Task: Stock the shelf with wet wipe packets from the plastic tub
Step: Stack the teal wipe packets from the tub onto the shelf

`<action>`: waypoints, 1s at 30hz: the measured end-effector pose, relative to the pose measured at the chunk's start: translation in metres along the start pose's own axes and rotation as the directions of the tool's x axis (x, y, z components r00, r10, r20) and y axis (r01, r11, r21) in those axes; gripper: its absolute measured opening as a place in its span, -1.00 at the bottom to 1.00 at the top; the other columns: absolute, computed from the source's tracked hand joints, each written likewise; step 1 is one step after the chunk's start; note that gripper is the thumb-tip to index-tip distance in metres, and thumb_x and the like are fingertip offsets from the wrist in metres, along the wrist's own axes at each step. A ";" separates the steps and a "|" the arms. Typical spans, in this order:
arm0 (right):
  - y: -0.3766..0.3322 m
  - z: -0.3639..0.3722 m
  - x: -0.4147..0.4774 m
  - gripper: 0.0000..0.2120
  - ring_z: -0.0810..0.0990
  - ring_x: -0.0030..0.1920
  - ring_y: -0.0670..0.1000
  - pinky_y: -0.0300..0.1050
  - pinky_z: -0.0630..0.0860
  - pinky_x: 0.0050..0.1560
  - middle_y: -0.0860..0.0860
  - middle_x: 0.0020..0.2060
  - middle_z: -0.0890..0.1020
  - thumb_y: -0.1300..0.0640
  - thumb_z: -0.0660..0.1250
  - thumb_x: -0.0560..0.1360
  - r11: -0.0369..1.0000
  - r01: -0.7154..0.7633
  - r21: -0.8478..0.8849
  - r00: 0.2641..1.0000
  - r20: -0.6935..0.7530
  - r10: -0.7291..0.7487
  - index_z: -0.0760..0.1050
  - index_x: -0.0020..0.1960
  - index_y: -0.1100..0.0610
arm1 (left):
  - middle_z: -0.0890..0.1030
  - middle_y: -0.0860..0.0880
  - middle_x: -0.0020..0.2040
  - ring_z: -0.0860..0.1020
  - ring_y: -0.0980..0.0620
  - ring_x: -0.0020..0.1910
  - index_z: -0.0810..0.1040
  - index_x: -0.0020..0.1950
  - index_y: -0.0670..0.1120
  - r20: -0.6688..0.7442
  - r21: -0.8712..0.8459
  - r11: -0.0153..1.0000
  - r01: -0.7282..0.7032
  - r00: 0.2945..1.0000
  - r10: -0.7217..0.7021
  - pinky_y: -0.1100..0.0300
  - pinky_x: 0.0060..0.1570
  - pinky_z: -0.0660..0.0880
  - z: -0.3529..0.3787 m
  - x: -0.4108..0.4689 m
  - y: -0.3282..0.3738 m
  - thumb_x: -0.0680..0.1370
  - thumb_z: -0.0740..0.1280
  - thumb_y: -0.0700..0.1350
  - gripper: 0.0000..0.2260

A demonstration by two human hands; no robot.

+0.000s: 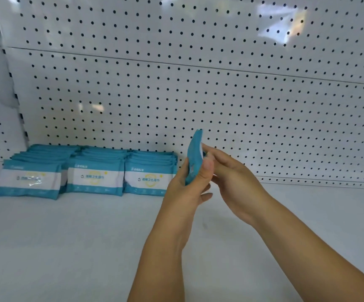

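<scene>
Fingers (180,175) and thumb of the left hand (183,192) pinch a teal wet wipe packet (194,151), held on edge above the white shelf (89,236). The right hand (233,177) grips its far face. The packet hangs just right of three rows of stocked packets (96,175) against the pegboard (198,83). The step appears to be placing. The next move likely calls for turning the label forward and starting a fourth row beside them. No plastic tub is in view.

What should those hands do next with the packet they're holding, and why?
Probably turn the packet, gripped edge-on by the left hand and right hand, label forward and set it on the bare shelf right of the three rows, starting a fourth.
</scene>
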State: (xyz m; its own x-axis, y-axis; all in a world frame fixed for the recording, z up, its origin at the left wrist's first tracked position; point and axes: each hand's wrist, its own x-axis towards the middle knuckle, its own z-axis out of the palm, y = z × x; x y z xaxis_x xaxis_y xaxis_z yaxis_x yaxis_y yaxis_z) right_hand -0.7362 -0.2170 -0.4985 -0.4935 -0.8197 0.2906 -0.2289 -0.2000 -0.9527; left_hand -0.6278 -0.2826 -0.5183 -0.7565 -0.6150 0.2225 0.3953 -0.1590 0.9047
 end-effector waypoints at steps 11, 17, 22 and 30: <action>0.002 -0.001 0.006 -0.43 0.60 0.25 -0.03 -0.06 0.62 0.14 -0.08 0.24 0.62 0.06 0.55 0.41 0.993 0.086 -0.081 0.996 -0.020 -0.088 0.48 0.36 -0.24 | 0.57 -0.16 0.37 0.54 -0.19 0.36 0.56 0.41 0.01 0.226 -0.499 0.828 0.254 0.961 -0.158 -0.22 0.44 0.29 -0.017 -0.002 0.006 0.53 0.21 0.39 -0.38; 0.001 -0.001 0.012 -0.24 0.61 0.07 -0.31 -0.36 0.56 -0.09 -0.20 0.11 0.66 0.16 0.64 0.29 0.987 0.086 -0.136 0.990 -0.096 -0.099 0.43 0.40 -0.11 | 0.62 -0.05 0.32 0.49 -0.10 0.41 0.57 0.37 0.13 0.093 -0.338 0.925 0.172 0.984 -0.149 -0.27 0.46 0.19 -0.029 0.000 0.011 0.48 0.14 0.49 -0.35; 0.004 0.010 0.016 -0.29 0.54 0.20 -0.27 -0.28 0.57 0.11 -0.24 0.16 0.63 0.11 0.67 0.25 0.947 0.122 -0.298 0.988 -0.050 -0.143 0.50 0.34 -0.06 | 0.69 -0.10 0.18 0.66 -0.07 0.19 0.56 0.34 0.01 -0.057 -0.254 0.966 0.058 0.996 -0.075 -0.01 0.16 0.57 -0.026 -0.007 0.022 0.58 0.30 0.13 -0.62; 0.000 0.025 0.029 -0.60 0.69 0.06 0.03 -0.07 0.65 0.08 -0.05 0.03 0.72 0.13 0.53 0.45 0.976 0.032 -0.215 0.998 0.068 -0.018 0.56 0.26 0.00 | 0.74 0.04 0.00 0.72 0.05 0.00 0.62 0.16 0.00 -0.454 -0.213 0.973 -0.085 0.891 -0.022 0.07 -0.08 0.66 -0.059 -0.004 0.019 0.54 0.47 -0.14 -0.79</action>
State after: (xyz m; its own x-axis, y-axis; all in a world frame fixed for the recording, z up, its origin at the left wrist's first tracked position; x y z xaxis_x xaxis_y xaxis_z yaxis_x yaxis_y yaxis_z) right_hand -0.7293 -0.2539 -0.4924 -0.4315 -0.8504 0.3011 -0.4200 -0.1060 -0.9013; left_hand -0.5871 -0.3286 -0.5235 -0.4455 -0.8952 0.0133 0.5596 -0.2669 0.7846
